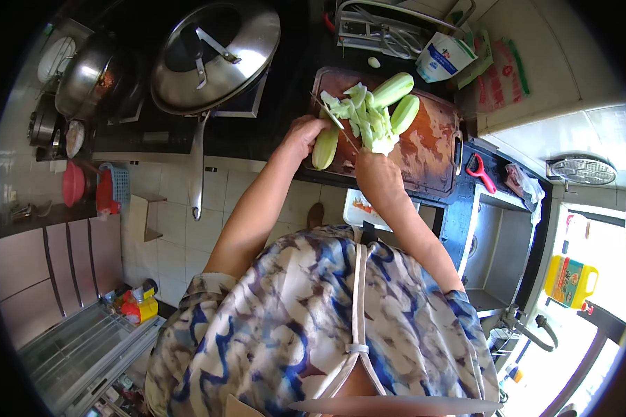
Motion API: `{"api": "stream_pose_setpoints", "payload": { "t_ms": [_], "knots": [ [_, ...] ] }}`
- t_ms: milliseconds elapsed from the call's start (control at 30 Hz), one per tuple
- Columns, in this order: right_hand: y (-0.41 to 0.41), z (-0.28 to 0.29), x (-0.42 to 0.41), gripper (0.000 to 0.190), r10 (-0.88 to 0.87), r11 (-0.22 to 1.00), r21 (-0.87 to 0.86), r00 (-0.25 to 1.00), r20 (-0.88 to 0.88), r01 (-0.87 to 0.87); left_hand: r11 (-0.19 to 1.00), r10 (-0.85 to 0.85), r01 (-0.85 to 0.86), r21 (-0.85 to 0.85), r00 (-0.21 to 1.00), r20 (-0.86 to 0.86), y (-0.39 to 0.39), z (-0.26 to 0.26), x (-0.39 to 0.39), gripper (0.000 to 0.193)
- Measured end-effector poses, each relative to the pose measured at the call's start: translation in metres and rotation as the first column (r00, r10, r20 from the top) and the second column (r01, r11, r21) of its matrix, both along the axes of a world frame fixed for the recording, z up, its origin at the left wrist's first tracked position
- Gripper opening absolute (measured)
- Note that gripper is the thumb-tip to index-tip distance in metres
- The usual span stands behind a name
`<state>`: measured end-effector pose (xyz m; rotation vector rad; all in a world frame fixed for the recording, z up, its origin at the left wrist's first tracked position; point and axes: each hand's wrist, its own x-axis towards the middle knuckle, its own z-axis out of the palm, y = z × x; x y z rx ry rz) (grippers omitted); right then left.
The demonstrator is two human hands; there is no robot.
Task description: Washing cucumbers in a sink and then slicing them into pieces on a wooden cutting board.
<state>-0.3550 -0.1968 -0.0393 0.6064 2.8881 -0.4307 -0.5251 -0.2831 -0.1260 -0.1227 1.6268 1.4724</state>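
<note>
My left hand steadies a peeled pale-green gourd or cucumber near the left edge of a brown cutting board. The fist of my right hand is closed around a knife, its handle hidden. The knife blade shows almost edge-on, slanting up and left across the held vegetable. Right beside the blade lies a heap of cut pale-green pieces. Behind and to the right of the heap rest two more peeled vegetables, one longer and one shorter.
A lidded steel wok sits on the stove, its long handle jutting past the counter edge. Beyond the board are a garlic clove and a utensil rack. A red peeler lies near the sink. Below the board is a white tray.
</note>
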Motion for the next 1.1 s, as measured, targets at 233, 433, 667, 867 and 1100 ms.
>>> {"api": "stream_pose_setpoints", "payload": {
  "t_ms": [233,433,667,867,1100],
  "knots": [
    [0.0,0.001,-0.001,0.009,0.021,1.0,-0.011,0.999,-0.03,-0.022,1.0,-0.023,0.023,0.0,1.0,-0.008,-0.007,0.003,0.006,0.029],
    [0.006,-0.009,-0.004,0.012,0.011,0.999,-0.035,0.999,-0.035,-0.013,0.998,-0.063,0.063,-0.012,0.998,-0.005,-0.004,0.011,0.006,0.03],
    [0.012,-0.01,-0.008,0.018,-0.045,0.993,-0.113,0.998,-0.043,0.04,1.0,-0.012,0.012,0.009,1.0,0.025,-0.004,0.006,0.002,0.023],
    [0.03,-0.049,0.005,0.024,-0.049,0.991,-0.137,0.927,-0.372,-0.003,0.998,-0.066,0.066,-0.008,0.998,-0.011,-0.008,0.011,0.004,0.023],
    [0.001,0.008,0.017,0.017,-0.001,1.0,-0.017,0.991,-0.136,-0.002,1.0,-0.025,0.024,0.017,0.999,0.034,-0.009,0.001,0.005,0.029]
  ]
}}
